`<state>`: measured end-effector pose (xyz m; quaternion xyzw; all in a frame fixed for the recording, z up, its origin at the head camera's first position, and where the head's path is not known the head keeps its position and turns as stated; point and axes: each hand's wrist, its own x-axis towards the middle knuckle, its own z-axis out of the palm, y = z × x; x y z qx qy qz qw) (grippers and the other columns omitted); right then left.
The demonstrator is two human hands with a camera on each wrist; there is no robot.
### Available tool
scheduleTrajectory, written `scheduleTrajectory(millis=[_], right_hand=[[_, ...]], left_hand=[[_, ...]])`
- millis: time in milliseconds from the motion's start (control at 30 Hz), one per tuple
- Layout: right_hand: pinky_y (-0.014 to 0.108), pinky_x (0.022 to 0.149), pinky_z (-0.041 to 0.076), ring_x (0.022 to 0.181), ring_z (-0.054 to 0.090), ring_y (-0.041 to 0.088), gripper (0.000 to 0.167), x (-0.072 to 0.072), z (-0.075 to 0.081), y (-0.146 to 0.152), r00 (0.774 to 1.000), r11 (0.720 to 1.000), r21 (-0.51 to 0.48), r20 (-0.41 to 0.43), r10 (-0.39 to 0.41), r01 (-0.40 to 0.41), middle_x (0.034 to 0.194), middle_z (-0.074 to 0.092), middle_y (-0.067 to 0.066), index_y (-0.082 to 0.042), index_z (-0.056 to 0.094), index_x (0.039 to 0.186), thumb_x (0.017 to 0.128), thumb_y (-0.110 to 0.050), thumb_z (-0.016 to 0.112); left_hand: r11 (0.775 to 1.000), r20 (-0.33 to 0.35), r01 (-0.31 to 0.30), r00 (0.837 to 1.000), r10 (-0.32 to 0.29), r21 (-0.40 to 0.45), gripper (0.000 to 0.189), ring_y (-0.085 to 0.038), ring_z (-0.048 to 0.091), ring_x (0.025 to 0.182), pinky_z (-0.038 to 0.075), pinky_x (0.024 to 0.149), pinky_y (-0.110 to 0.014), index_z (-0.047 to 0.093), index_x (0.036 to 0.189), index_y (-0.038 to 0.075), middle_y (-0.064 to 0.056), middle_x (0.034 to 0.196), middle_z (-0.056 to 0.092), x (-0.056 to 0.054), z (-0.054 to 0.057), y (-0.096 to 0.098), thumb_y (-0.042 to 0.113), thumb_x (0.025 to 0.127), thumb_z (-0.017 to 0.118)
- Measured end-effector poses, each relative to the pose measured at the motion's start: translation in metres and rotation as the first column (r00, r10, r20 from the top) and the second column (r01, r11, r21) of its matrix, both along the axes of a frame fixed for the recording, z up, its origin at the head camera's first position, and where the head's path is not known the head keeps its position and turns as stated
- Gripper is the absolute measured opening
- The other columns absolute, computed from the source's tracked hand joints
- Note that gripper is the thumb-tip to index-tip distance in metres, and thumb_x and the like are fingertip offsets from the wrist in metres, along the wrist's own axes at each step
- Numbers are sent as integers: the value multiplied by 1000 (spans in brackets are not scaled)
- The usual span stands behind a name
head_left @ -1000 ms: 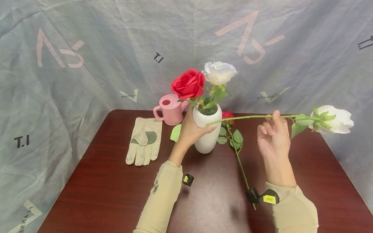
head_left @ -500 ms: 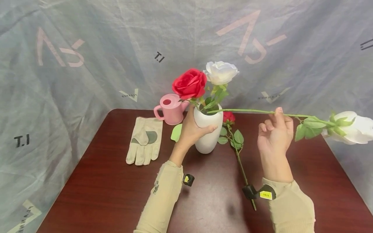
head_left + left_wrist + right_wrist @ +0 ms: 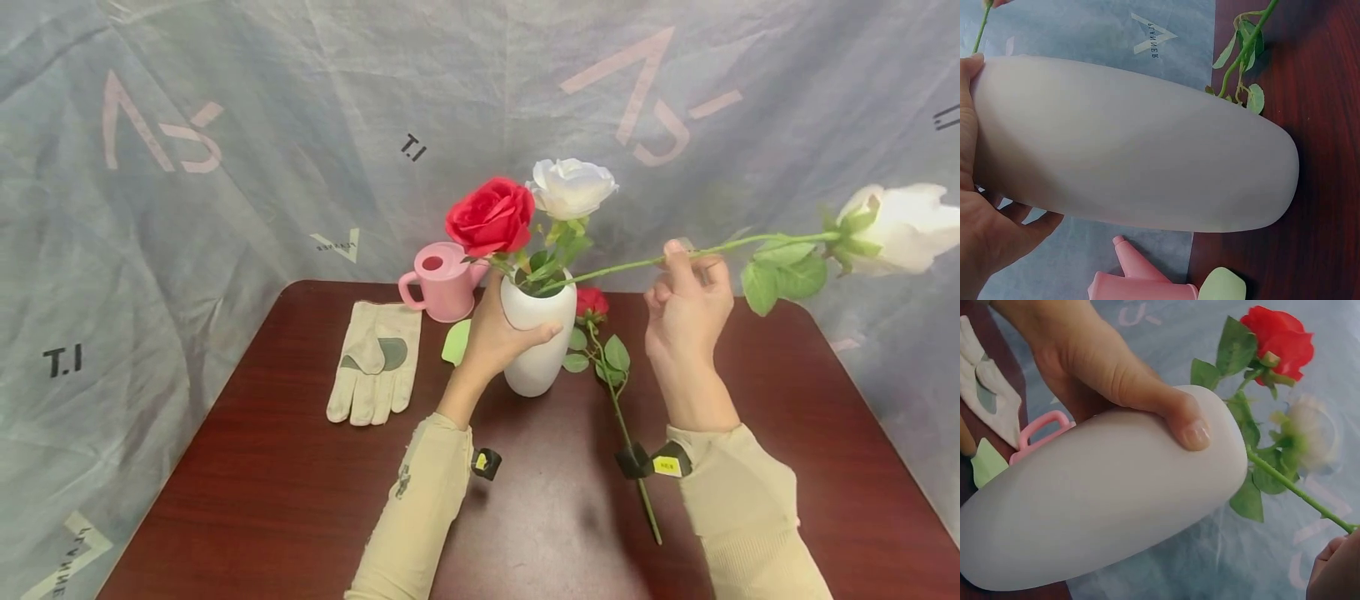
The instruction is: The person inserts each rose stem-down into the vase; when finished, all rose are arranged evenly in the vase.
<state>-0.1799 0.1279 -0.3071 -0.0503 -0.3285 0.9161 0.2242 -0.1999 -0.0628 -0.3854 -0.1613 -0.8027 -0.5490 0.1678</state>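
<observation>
My left hand grips the white vase near its top, thumb across the front. A red rose and a white rose stand in the vase. With my right hand I pinch the green stem of another white rose, its bloom off to the right and higher than the stem's end. That stem's lower end is at the vase mouth, and in the right wrist view the stem meets the rim. Part of my right hand shows at that view's corner.
Another red rose lies on the table behind and right of the vase, its stem running toward the front. Left of the vase are a pink watering can, a light green object and a cream glove. A grey cloth backdrop surrounds the table.
The right hand has moved up and left, raising the white rose's bloom and bringing its stem end from in front of the vase to the mouth. The left hand keeps its grip.
</observation>
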Motion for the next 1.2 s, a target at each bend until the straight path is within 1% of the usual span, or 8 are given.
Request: scheduleTrajectory(millis=[67,167,267,533,767,1000,1133,1200], right_hand=[[18,40,25,40,32,9,30,-2,2,-5,1000,998,55,-7,-10,10,75,52,9,-3,40,69,81,3,67],[18,40,27,40,34,9,29,-4,3,-12,999,991,127,-18,-34,36,68,52,7,-4,42,68,82,4,66],[17,40,28,40,34,9,28,-5,3,-17,998,983,170,-27,-60,63,64,52,6,-5,44,67,81,3,67],[18,40,31,39,36,8,28,-11,0,-26,996,965,249,-43,-74,82,63,51,4,-8,45,68,81,2,67],[18,40,31,41,36,9,28,-10,0,-28,996,948,304,-41,-83,91,67,54,4,-9,46,68,82,0,68],[17,41,31,42,36,8,28,-11,-5,-30,996,913,400,-67,-62,83,66,55,2,-10,46,68,82,-2,69],[18,41,30,42,36,9,27,-11,-7,-31,997,894,442,-67,-40,65,65,54,2,-9,47,69,82,-4,70],[18,41,30,42,36,9,26,-11,-8,-32,997,880,470,-63,-35,61,67,56,2,-9,47,69,82,-5,69]], left_hand=[[1000,1,-3,1000,3,-3,94,-10,51,108,46,84,-32,31,138,17,3,127,48,0,0,0,31,63,84],[1000,6,-3,1000,3,-5,94,-10,50,108,46,85,-32,30,139,18,4,128,47,1,0,0,31,63,84],[1000,12,-1,1000,1,0,94,-9,51,108,46,84,-31,30,139,19,5,127,47,1,0,1,31,64,84],[1000,18,-8,1000,8,9,91,-9,52,105,47,82,-30,32,137,19,5,125,49,3,2,0,31,63,84],[1000,17,-15,1000,15,-4,90,-11,52,104,47,83,-32,33,136,16,3,124,49,4,1,1,32,64,83],[1000,15,-10,1000,10,5,89,-10,53,104,47,82,-31,33,136,16,3,124,50,3,1,1,32,64,83],[1000,15,-4,1000,4,6,90,-10,52,104,47,83,-31,33,136,16,3,124,50,3,1,1,32,64,83],[1000,18,-3,1000,3,5,90,-9,52,104,47,83,-30,33,136,16,3,124,49,3,1,0,32,64,83]])
